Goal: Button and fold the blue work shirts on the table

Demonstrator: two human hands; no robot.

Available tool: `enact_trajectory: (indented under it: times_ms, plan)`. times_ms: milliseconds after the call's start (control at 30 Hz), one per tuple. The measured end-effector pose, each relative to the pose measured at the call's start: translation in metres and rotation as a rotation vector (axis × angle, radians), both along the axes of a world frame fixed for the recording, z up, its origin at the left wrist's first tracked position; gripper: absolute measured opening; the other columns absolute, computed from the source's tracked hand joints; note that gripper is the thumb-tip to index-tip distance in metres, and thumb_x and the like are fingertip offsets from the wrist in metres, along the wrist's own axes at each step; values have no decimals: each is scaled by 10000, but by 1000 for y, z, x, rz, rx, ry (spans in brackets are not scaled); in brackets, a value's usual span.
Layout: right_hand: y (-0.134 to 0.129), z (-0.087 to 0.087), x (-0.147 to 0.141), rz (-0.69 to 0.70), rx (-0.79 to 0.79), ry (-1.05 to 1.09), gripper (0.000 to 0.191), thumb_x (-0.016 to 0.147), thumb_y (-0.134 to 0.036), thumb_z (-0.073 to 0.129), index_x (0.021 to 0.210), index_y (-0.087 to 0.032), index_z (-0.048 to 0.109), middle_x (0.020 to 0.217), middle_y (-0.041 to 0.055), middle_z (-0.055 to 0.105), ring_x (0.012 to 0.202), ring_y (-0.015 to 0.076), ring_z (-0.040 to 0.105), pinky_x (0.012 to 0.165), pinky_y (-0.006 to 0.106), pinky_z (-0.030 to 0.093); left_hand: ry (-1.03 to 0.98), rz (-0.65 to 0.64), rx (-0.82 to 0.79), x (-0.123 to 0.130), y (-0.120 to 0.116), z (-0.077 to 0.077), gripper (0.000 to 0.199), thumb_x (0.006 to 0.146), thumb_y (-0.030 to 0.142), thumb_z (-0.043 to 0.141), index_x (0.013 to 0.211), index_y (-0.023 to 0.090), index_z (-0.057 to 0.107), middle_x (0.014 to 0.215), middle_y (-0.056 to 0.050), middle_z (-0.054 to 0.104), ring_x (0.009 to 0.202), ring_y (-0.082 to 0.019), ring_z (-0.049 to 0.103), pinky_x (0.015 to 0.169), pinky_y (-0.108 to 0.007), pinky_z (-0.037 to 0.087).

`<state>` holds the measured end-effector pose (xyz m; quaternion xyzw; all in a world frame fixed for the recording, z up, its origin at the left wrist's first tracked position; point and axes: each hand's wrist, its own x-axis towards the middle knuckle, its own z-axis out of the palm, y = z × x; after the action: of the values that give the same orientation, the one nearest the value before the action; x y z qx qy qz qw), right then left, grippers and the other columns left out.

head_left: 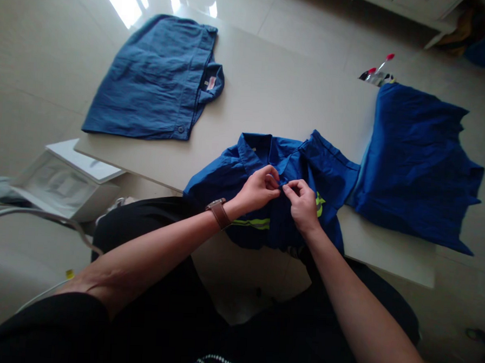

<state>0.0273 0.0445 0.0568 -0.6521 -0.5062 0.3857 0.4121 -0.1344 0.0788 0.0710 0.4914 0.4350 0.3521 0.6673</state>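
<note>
Pinching at the front opening of a blue work shirt (324, 175), we bring both hands close together at its middle. The step in hand is this close work on the shirt's front, with our left hand (258, 190) and our right hand (302, 205) almost meeting. The fingers (289, 190) of each hand are curled closed, gripping the cloth along the opening; we cannot tell whether a button lies between them, as the fingertips hide that spot.

The shirt lies under and around the fingers. Its collar (254, 152) is just above them, and a yellow-green reflective stripe (250, 223) runs just below the left hand. A brown leather watch (218, 213) sits on the left wrist, behind the fingers. Beyond the fingers, on a pale tabletop (288, 86), a folded blue shirt (150, 79) lies well apart to the left. A darker blue garment (414, 169) spreads out to the right, with red-capped pens (376, 72) farther off past the fingers. A white box (63, 180) stands well left, beside the table's edge.
</note>
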Motion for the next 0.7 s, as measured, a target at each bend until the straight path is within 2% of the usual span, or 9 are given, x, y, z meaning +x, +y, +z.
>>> enact_trajectory:
  times_ms: [133, 233, 367, 467, 567, 700]
  plan:
    - [1, -5, -1, -58, -68, 130, 363, 764, -561, 731, 800, -218, 620, 800, 10, 629, 792, 185, 585, 780, 338, 483, 44, -61, 13, -4, 4, 1, 388, 673, -3, 659, 982, 192, 528, 729, 49, 652, 636, -87, 611, 584, -181, 417]
    - [3, -5, -2, -86, -123, 225, 413, 702, -590, 778, 782, -223, 608, 771, 5, 637, 779, 186, 592, 779, 341, 492, 150, -61, 135, -6, 4, 6, 384, 667, -5, 645, 987, 188, 556, 768, 35, 672, 662, -92, 612, 589, -189, 408]
    - [6, -5, 0, -44, -191, 265, 465, 652, -637, 801, 765, -225, 619, 731, -1, 632, 748, 186, 592, 753, 343, 491, 306, -34, 282, -7, -1, 11, 280, 720, 9, 616, 944, 175, 594, 786, 11, 673, 713, -110, 614, 641, -212, 435]
    - [8, -6, 4, -44, -202, 168, 486, 643, -667, 806, 733, -222, 629, 698, 2, 630, 707, 183, 579, 706, 336, 479, 353, -48, 321, -6, -3, 10, 236, 762, 12, 593, 934, 174, 602, 799, 5, 663, 731, -114, 610, 660, -216, 442]
    - [8, -6, 8, -92, -148, 6, 477, 634, -643, 826, 693, -225, 604, 675, -2, 617, 671, 178, 561, 660, 323, 459, 396, -75, 344, -8, -2, 9, 236, 789, 23, 593, 964, 180, 609, 822, -2, 665, 733, -123, 606, 668, -227, 446]
    - [10, -4, 15, -113, -18, -127, 363, 750, -557, 760, 745, -233, 596, 726, -6, 641, 719, 182, 586, 716, 325, 484, 633, -114, 452, -20, 9, 19, 200, 863, 137, 626, 1053, 198, 644, 921, -50, 686, 856, -190, 626, 805, -303, 499]
